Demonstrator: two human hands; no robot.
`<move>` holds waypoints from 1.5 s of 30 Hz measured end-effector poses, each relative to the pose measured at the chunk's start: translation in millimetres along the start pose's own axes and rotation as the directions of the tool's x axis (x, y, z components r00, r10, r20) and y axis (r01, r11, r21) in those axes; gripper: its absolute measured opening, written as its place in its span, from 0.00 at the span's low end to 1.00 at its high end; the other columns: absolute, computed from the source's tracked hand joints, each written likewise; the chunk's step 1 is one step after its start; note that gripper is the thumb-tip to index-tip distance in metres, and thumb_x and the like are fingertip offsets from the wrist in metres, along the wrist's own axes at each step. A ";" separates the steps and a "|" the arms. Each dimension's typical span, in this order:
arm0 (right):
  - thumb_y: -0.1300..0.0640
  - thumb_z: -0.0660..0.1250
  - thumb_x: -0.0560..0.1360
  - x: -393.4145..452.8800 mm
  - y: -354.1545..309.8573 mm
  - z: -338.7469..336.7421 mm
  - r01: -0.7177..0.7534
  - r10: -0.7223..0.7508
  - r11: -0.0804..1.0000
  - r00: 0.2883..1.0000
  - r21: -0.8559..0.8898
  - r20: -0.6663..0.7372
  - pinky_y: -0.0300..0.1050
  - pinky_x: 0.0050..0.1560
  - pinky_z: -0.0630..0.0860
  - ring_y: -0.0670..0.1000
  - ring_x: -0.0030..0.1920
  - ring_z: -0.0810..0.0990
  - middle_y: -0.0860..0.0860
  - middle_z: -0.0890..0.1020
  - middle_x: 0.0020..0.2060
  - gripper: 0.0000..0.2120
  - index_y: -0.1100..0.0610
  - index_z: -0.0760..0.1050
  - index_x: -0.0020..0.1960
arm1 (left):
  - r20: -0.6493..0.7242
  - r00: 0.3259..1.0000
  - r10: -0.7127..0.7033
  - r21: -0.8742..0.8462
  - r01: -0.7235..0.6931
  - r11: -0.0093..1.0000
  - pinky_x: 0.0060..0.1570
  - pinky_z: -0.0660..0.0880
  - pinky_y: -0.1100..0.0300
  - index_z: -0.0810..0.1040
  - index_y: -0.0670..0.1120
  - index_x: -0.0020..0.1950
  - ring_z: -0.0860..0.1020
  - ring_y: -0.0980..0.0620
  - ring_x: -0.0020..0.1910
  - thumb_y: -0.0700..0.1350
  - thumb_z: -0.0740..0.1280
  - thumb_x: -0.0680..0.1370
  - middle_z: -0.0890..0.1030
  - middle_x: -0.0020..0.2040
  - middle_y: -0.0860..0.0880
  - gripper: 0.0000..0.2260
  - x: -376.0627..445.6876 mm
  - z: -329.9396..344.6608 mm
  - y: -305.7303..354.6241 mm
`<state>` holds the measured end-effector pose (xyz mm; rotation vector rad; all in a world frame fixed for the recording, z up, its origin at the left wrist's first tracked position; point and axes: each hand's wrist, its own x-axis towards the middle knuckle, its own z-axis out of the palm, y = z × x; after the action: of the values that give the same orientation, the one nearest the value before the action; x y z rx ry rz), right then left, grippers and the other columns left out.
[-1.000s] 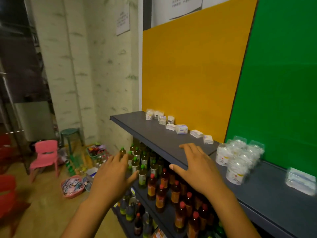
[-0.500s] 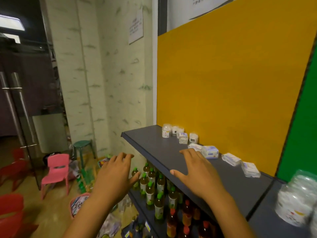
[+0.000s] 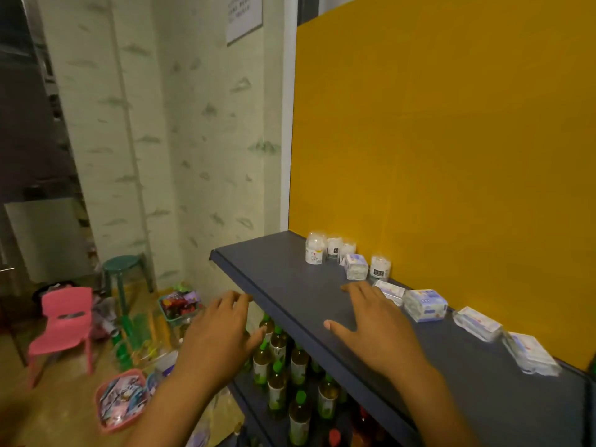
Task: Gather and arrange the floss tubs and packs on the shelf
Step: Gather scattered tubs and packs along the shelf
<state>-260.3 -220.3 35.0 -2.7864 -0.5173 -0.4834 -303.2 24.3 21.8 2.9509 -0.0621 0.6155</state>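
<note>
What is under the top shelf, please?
Under the shelf, green-capped bottles stand on a lower shelf; red caps show lower down. The shelf hides those further back.

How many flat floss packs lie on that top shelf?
4 in a row along the yellow board: one by the right hand's fingertips, then and rightward. More may sit out of frame.

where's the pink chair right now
The pink chair stands on the floor at the far left of the head view, just in front of the green stool and well left of the shelf.
</note>
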 end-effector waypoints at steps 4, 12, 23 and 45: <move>0.32 0.60 0.75 35.9 -1.9 19.4 -0.094 0.094 0.995 0.995 -0.016 -0.024 0.47 0.63 0.70 0.49 0.68 0.68 0.46 0.67 0.69 0.33 0.48 0.60 0.73 | 0.020 0.997 0.078 -0.050 -0.077 0.996 0.60 0.71 0.57 0.61 0.54 0.73 0.69 0.51 0.65 0.64 0.57 0.77 0.68 0.69 0.52 0.27 50.6 21.6 -25.1; 0.32 0.59 0.74 111.5 -25.2 47.7 -0.277 0.268 0.958 0.957 -0.075 -0.110 0.47 0.66 0.69 0.51 0.71 0.66 0.48 0.64 0.73 0.34 0.48 0.60 0.73 | 0.015 0.969 0.248 -0.153 -0.243 0.958 0.59 0.73 0.56 0.61 0.53 0.72 0.69 0.51 0.64 0.63 0.56 0.78 0.68 0.68 0.53 0.26 158.4 46.9 -86.0; 0.33 0.62 0.74 166.6 -17.7 91.0 -0.466 0.452 0.879 0.881 -0.098 -0.138 0.45 0.63 0.72 0.51 0.70 0.68 0.48 0.64 0.73 0.33 0.47 0.60 0.73 | 0.095 0.906 0.412 -0.324 -0.363 0.874 0.60 0.72 0.57 0.61 0.54 0.72 0.70 0.53 0.64 0.61 0.59 0.78 0.67 0.69 0.53 0.25 249.1 105.1 -107.4; 0.39 0.64 0.76 282.0 89.2 126.5 -0.490 0.460 0.871 0.840 -0.037 -0.290 0.43 0.55 0.72 0.50 0.61 0.73 0.48 0.69 0.65 0.26 0.50 0.65 0.68 | 0.095 0.818 0.567 -0.652 -0.379 0.656 0.62 0.71 0.58 0.63 0.54 0.71 0.71 0.52 0.65 0.54 0.74 0.70 0.66 0.69 0.52 0.33 418.1 207.6 -44.7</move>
<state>57.1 -176.7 6.2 -2.7395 0.2734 -0.7742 164.8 35.2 -4.6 2.3251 -0.9235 0.1305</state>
